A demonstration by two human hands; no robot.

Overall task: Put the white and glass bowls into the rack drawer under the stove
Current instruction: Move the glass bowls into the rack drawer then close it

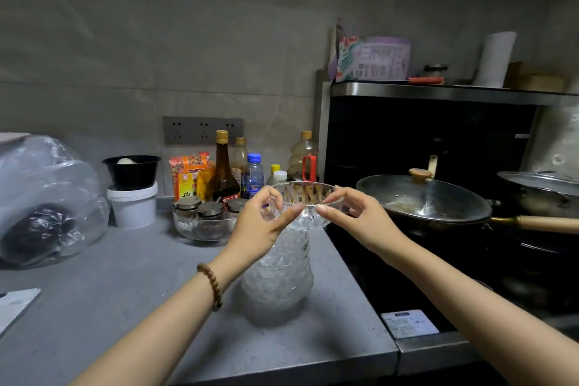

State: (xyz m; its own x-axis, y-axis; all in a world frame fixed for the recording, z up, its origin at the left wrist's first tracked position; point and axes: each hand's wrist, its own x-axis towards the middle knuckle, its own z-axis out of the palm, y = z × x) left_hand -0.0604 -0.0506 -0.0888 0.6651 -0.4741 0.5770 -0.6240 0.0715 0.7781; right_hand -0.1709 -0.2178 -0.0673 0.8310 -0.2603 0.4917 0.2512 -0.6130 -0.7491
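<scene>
I hold a clear faceted glass bowl (305, 207) up in front of me with both hands. My left hand (261, 230) pinches its left rim, thumb on the near side and fingers curled over the far edge. My right hand (357, 218) pinches the right rim the same way, thumb tip close to the other thumb along the near edge. The bowl sits level, lifted just above a stack of matching clear cut-glass bowls (279, 279) that stands on the grey stone surface (125, 291); I cannot tell whether the held bowl touches the top of the stack. A brown wooden bead bracelet (210, 285) circles my left wrist.

Behind the stack, towards the wall, a shallow glass dish with three dark-lidded spice jars (205, 218) rests on the surface. Beyond it stand a tall dark sauce bottle with a gold cap (221, 169), an orange seasoning packet (188, 175) and a small blue-capped plastic bottle (253, 175). Further left, a black plastic bowl (131, 171) sits on top of a white plastic tub (133, 207), and a crumpled clear plastic bag (47, 197) with something dark purple inside lies at the far left.

To my right is the black stove (407, 276), carrying a wide steel wok with a glass lid and wooden handle (432, 200). No white bowl or rack drawer is in view.
</scene>
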